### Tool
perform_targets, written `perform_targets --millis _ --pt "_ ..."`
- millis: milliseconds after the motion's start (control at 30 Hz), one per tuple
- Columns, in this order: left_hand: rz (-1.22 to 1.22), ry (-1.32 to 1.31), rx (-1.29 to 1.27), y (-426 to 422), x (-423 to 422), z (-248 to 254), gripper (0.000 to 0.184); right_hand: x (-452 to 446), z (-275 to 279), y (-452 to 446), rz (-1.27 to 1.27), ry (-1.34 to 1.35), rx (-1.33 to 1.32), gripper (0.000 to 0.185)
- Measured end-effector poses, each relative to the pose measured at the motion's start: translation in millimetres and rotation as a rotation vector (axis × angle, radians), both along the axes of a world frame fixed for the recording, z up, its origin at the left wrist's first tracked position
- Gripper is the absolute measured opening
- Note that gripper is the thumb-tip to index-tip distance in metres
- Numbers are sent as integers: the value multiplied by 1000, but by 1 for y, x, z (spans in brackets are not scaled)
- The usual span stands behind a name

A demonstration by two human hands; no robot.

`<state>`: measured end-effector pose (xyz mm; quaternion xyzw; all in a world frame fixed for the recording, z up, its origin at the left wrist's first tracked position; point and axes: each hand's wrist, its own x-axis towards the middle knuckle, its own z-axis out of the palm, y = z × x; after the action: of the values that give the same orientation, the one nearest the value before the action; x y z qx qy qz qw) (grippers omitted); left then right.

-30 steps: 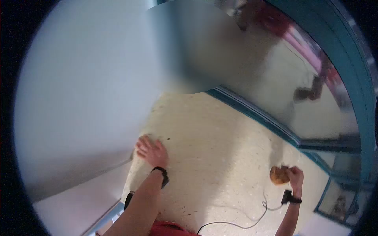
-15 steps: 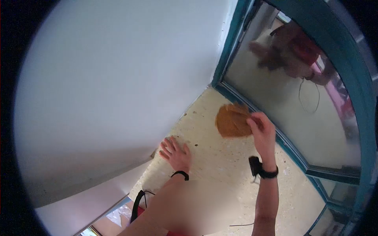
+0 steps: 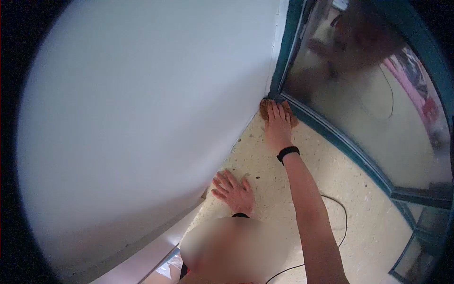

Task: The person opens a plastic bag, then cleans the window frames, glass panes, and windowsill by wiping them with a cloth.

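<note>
While the right hand (image 3: pixel 279 125) lies over the brown cloth (image 3: pixel 265 110), fingers extended, at the ledge (image 3: pixel 279 184)'s far corner beside the wall (image 3: pixel 156 104), the left hand (image 3: pixel 237 195) rests nearer and left, fingers spread. Probably light and soft, the cloth suits a broad palm hold. Crumpled plastic (image 3: pixel 164 270) lies near left, contents indiscernible.

Brown cloth (image 3: pixel 264 109) looks matt, soft and creased; surface (image 3: pixel 279 191) reads as speckled cream stone or terrazzo, smooth with a low sheen. Wall (image 3: pixel 142 94) is smooth matt white paint, window frame (image 3: pixel 287 52) teal-painted, metal-looking, with glossy reflective glass (image 3: pixel 362 128). Cable (image 3: pixel 346 217) has a smooth, dark plastic-looking sheath; wristband (image 3: pixel 288 152) is matt black, exact material unclear.
</note>
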<state>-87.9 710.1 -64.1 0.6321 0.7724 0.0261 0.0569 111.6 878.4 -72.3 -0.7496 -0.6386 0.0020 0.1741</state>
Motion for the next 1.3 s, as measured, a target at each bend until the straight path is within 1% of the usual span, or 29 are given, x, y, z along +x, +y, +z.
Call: perform_targets --millis 67,167,233,333,433,533,633,700,767,833,933,967,1033,1167,1233,1267,1300 --pt "-2 -7 -1 6 5 1 72 0 4 10 -54 -7 -17 52" --pt "-15 32 27 4 3 -7 73 -2 20 11 -37 40 -139 48" --pt "-38 73 75 0 -1 -16 73 -6 19 1 10 71 -126 49" --pt "-18 -18 91 2 0 -9 72 -31 15 -28 49 141 -93 51" --pt "-24 -102 110 -1 -5 -6 69 -84 18 -73 80 178 -90 52" --pt "-130 -279 332 -9 -30 -18 61 -132 20 -118 136 194 -60 51" --pt "-234 -556 152 -45 -95 -3 43 -178 30 -161 193 201 -79 52" --pt "-297 -624 123 -91 -148 8 30 -205 25 -183 222 154 -95 53" --pt "-294 -731 43 -141 -199 34 24 -229 29 -206 239 140 -150 58" --pt "-183 -790 -35 -191 -254 35 19 -255 29 -234 258 155 -179 60" --pt "-1 -994 -230 -238 -335 40 17 -285 31 -270 244 131 -169 62" --pt "24 -916 -195 -249 -357 44 16 -298 33 -282 243 135 -166 62" --pt "116 -997 -216 -271 -400 47 16 -326 39 -302 232 140 -160 61" --pt "230 -980 -205 -293 -432 65 17 -367 35 -323 173 103 -125 58" --pt "282 -978 -247 -296 -425 73 18 -379 39 -343 274 182 -100 55" --pt "286 -1009 -267 -296 -420 71 19 -385 41 -356 324 220 -90 53" --pt "290 -1039 -291 -296 -414 66 20 -393 45 -370 426 219 -120 53"
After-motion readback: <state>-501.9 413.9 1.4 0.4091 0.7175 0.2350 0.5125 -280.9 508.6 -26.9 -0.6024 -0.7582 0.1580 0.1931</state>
